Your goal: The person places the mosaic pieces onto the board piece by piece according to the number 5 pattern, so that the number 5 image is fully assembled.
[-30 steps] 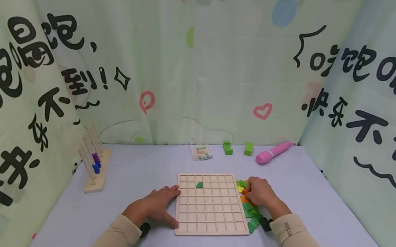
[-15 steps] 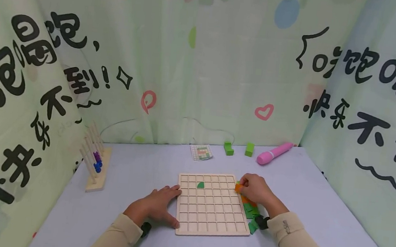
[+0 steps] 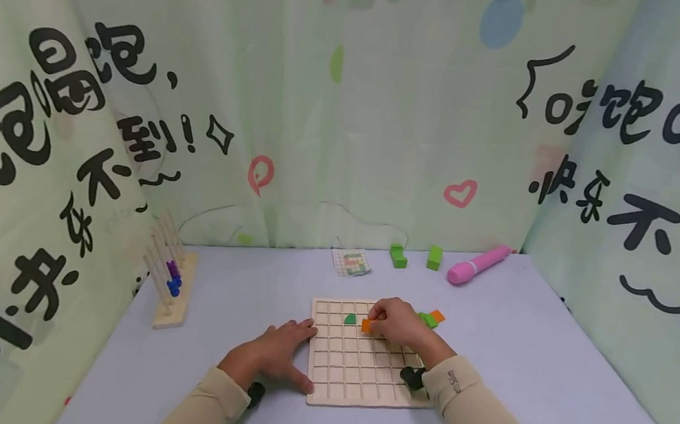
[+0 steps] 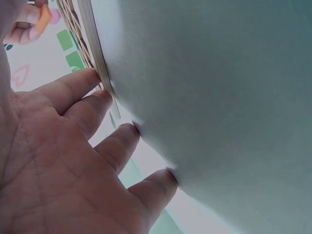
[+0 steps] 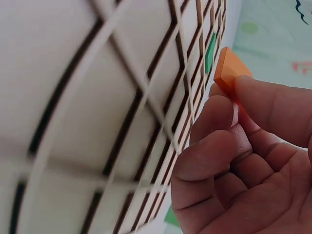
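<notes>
A wooden grid board (image 3: 354,372) lies on the pale table, seen too as the grid board (image 5: 97,97) in the right wrist view. A green quarter-round tile (image 3: 350,319) sits in one cell near its far edge. My right hand (image 3: 393,321) hovers over the board's upper middle and pinches an orange tile (image 3: 367,325) (image 5: 229,70) just right of the green one. My left hand (image 3: 275,357) lies flat on the table, its fingers (image 4: 90,80) against the board's left edge (image 4: 97,53). A green and an orange loose tile (image 3: 431,318) lie beside the board's far right corner.
At the back stand a pattern card (image 3: 351,262), two green blocks (image 3: 398,255) (image 3: 434,257) and a pink pen-like tool (image 3: 479,264). A wooden peg rack (image 3: 172,285) with blue and purple beads is at the left. Printed curtains close in three sides.
My right hand left the tile pile beside the board, picked up an orange tile and carried it left over the board. The left hand stayed put.
</notes>
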A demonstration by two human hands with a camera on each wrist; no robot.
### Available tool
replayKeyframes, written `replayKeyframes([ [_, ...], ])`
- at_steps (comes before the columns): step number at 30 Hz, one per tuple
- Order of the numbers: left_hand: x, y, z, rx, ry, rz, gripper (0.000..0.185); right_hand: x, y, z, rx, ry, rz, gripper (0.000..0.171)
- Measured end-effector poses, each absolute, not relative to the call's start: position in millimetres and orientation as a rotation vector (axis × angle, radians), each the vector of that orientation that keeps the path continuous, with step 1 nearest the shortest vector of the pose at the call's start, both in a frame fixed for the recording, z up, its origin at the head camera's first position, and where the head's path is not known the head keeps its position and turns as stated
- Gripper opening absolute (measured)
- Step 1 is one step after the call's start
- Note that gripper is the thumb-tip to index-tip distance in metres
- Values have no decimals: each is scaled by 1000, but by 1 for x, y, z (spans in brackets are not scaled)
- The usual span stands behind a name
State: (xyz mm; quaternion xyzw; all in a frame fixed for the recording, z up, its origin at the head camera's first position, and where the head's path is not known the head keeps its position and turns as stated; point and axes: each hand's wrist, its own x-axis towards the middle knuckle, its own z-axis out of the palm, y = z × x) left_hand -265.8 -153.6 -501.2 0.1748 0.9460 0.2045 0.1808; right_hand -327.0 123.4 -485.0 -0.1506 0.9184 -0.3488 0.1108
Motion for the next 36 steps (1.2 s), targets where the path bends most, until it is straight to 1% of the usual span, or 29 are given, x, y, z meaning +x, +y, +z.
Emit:
replayKeyframes([
  [6, -267, -154, -502, 486, 2675, 557, 110, -328, 105, -490, -517, 2702, -1011, 2],
  [12, -265, -155, -503, 495, 2682, 552, 109, -328, 95, -494, -506, 2704, -989, 5],
  [17, -265, -153, -499, 513, 2688, 542, 108, -327, 91, -493, -529, 2704, -987, 9],
  [27, -266, -154, -503, 509, 2687, 550, 109, -325, 85, -495, -523, 2749, -910, 9],
  [36, -264, -153, -500, 505, 2696, 535, 108, -323, 80, -493, -556, 2817, -796, 10],
])
